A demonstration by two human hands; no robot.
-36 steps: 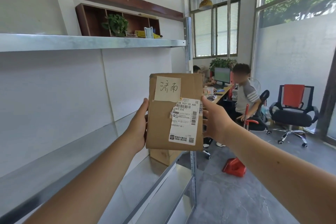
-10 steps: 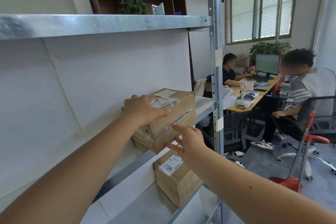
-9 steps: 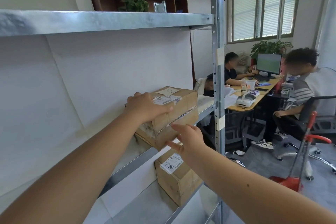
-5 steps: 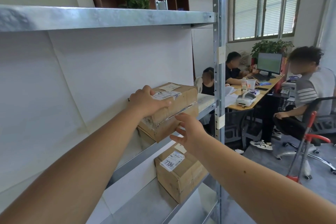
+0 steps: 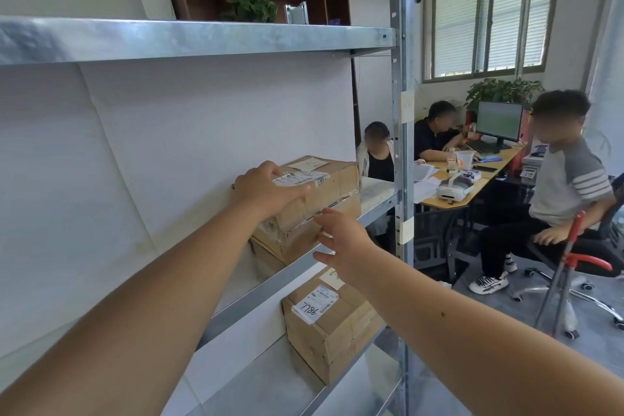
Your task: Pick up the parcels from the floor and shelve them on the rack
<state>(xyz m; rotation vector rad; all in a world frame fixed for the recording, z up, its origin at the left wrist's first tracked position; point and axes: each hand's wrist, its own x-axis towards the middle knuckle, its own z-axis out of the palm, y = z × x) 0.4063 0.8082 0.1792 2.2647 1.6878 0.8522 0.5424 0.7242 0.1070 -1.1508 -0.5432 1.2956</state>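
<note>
Bare forearms, two, reach in from the lower edge toward a galvanised steel rack (image 5: 216, 39). Right hand (image 5: 341, 240): open, fingers spread and loosely curved, fingertips at or just short of the front face of the parcels on the middle shelf; actual contact cannot be told; nothing grasped. Left hand (image 5: 266, 191): laid palm-down over the near top corner of the upper parcel (image 5: 324, 191), fingers extended across its white shipping label (image 5: 300, 178), thumb side wrapped toward the front face; a flat press, not a closed grip. Upper parcel: brown cardboard, taped, with a pale handwritten note on top; it lies flat on a second brown carton (image 5: 304, 236) beneath it, the pair standing on the middle shelf (image 5: 374, 196) near its right end, against the white back panel. Lower shelf: one larger brown box (image 5: 334, 328), label reading "98L", a yellow note beside the label. Right upright post (image 5: 403, 145): perforated steel, two strips of pale tape. Beyond the rack: three seated people at a wooden desk (image 5: 472, 179) carrying a monitor (image 5: 499, 121), a white headset and a cup; potted plants; barred windows; a red-handled trolley (image 5: 570, 267) at far right.
</note>
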